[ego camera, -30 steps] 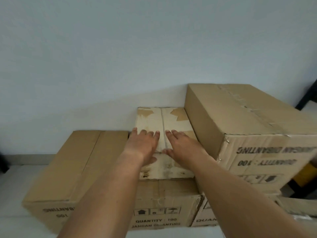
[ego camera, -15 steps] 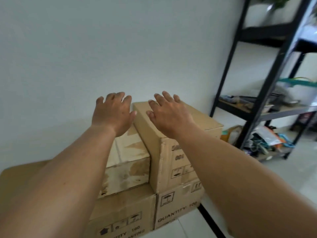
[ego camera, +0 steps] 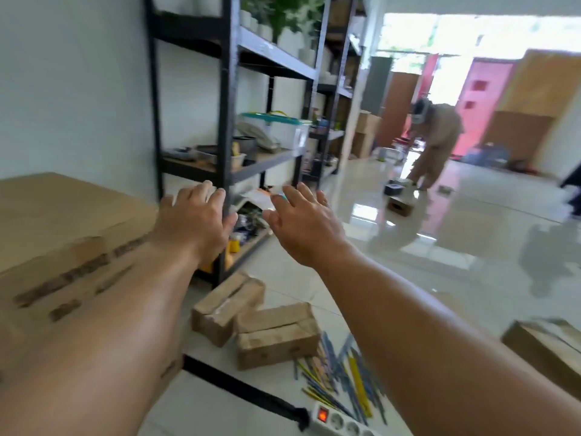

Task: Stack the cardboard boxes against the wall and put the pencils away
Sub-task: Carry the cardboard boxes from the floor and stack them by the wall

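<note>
I hold left hand (ego camera: 196, 220) and right hand (ego camera: 306, 221) in mid-air, fingers spread, gripping nothing. Large cardboard box (ego camera: 56, 221) at left; nearer small box (ego camera: 276, 335) on floor, pencils (ego camera: 342, 376) scattered just beside it.

No lettering can be read at this moment. Two rows of dark print run along the side of the large cardboard box (ego camera: 59, 228) at left, the only markings in view, but blur smears them into illegible smudges, with no word or number recoverable.
</note>
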